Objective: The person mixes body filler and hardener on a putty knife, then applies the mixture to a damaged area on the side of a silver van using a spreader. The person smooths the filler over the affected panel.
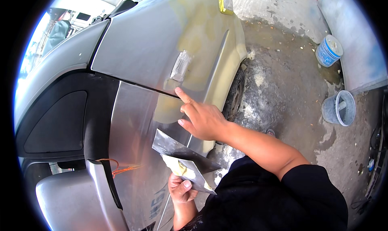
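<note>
Apparently mid-job: yellowish patches are on fender and door, cream paste left on the plates pinched in the left hand's grip near the door's front edge; right hand's grip empty, fingers loosely apart, index at the fender's door-side edge.

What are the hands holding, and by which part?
The left hand grips the paste-smeared plate by its lower edge; the right hand holds nothing visible.
</note>
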Motion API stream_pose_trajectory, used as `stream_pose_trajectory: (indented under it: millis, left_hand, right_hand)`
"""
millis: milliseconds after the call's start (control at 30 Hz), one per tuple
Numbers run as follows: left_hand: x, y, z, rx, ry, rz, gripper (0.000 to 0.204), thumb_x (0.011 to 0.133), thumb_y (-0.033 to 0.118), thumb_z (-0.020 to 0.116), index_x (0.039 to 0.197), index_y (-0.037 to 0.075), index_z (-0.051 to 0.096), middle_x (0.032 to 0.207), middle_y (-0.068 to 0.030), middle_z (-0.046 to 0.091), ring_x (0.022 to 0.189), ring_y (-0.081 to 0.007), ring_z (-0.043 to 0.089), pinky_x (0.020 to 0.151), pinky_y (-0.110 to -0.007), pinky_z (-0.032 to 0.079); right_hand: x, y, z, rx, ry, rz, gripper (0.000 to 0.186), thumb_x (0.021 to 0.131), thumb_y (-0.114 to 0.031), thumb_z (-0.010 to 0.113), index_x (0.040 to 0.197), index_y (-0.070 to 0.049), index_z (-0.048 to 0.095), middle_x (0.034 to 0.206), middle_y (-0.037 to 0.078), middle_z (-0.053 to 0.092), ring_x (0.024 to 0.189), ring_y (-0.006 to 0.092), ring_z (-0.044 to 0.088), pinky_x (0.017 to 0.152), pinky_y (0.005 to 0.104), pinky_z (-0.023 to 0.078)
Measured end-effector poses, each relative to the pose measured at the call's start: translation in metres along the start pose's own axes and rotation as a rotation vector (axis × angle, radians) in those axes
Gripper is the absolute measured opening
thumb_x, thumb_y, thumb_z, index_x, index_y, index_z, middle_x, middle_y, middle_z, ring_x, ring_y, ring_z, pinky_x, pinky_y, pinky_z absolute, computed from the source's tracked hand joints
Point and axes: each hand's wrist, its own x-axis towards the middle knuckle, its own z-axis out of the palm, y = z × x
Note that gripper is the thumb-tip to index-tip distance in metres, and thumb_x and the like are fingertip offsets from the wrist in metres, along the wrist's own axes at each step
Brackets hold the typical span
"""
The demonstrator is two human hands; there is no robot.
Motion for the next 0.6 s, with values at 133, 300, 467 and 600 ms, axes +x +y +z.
stream_pose_trajectory:
  millis: [133, 300, 467, 600]
  left_hand:
    - [0.0, -0.001, -0.002, -0.003, 0.002, -0.006, 0.042, 0.08, -0.005, 0.061, 0.121, -0.008, 0.05, 0.1, -0.0232, 0.064, 0.082, -0.0319, 0.067, 0.069, -0.042, 0.06]
    - [0.001, -0.002, 0.001, -0.001, 0.025, -0.009, 0.042, 0.08, -0.004, 0.06, 0.12, -0.008, 0.05, 0.098, -0.0224, 0.064, 0.079, -0.0314, 0.067, 0.067, -0.041, 0.06]
    - [0.002, 0.0, -0.001, -0.01, 0.002, -0.022, 0.045, 0.079, -0.004, 0.06, 0.123, -0.007, 0.048, 0.099, -0.0221, 0.064, 0.078, -0.0311, 0.067, 0.066, -0.04, 0.06]
    - [0.007, -0.001, 0.005, -0.068, 0.008, -0.046, 0.048, 0.079, -0.004, 0.06, 0.125, -0.007, 0.046, 0.101, -0.022, 0.064, 0.079, -0.0304, 0.068, 0.067, -0.038, 0.06]
  right_hand:
    - [-0.002, 0.003, 0.002, 0.058, 0.084, 0.01, 0.03, 0.086, -0.023, 0.063, 0.099, 0.0, 0.05, 0.149, 0.018, 0.032, 0.076, 0.034, 0.064, 0.058, 0.0434, 0.05]
    - [0.004, -0.001, -0.002, 0.037, 0.02, 0.054, 0.032, 0.086, -0.024, 0.063, 0.1, 0.0, 0.049, 0.149, 0.018, 0.032, 0.08, 0.034, 0.065, 0.06, 0.0434, 0.05]
    - [-0.011, -0.002, -0.007, 0.237, 0.095, 0.06, 0.029, 0.086, -0.021, 0.065, 0.102, -0.002, 0.05, 0.123, 0.015, 0.054, 0.074, 0.0264, 0.063, 0.062, 0.0373, 0.05]
    - [-0.022, -0.011, -0.032, 0.803, -0.097, 0.292, 0.021, 0.092, -0.021, 0.063, 0.099, -0.004, 0.053, 0.091, 0.004, 0.058, 0.068, 0.0125, 0.055, 0.062, 0.0296, 0.046]
